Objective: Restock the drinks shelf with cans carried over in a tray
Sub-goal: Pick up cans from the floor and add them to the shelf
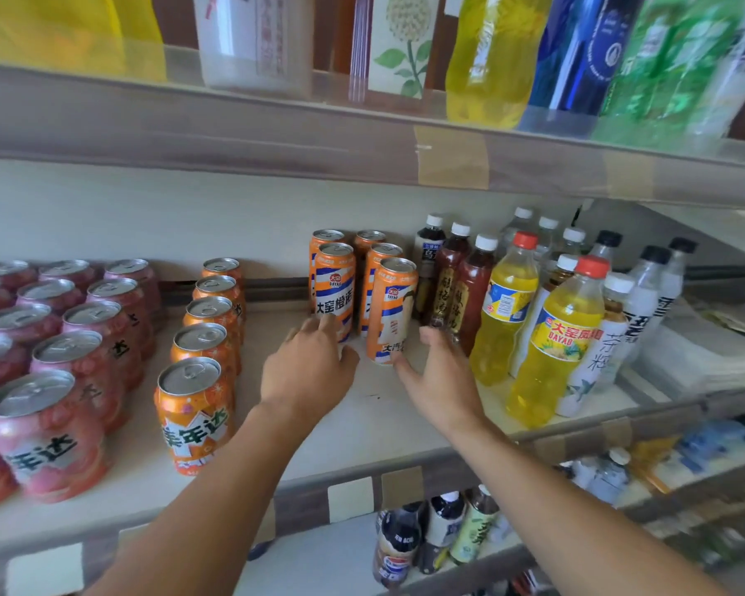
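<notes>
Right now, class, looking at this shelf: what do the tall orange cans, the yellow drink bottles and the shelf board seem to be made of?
Tall orange cans: probably aluminium, judging by the dull silver tops with pull tabs; printed glossy sides.
Yellow drink bottles: likely clear plastic, since the liquid shows through; screw caps, glossy labels.
Shelf board: pale and matt, perhaps laminated board; unclear.

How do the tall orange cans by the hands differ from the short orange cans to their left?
The tall cans are slim, with white and blue label bands; the short cans are squat, with a green and white logo. The tall cans stand in two rows at the back of the shelf; the short cans form one single file running to its front. The left hand and right hand are at the tall cans; nothing touches the short ones. Both kinds are orange, upright, sealed.
</notes>
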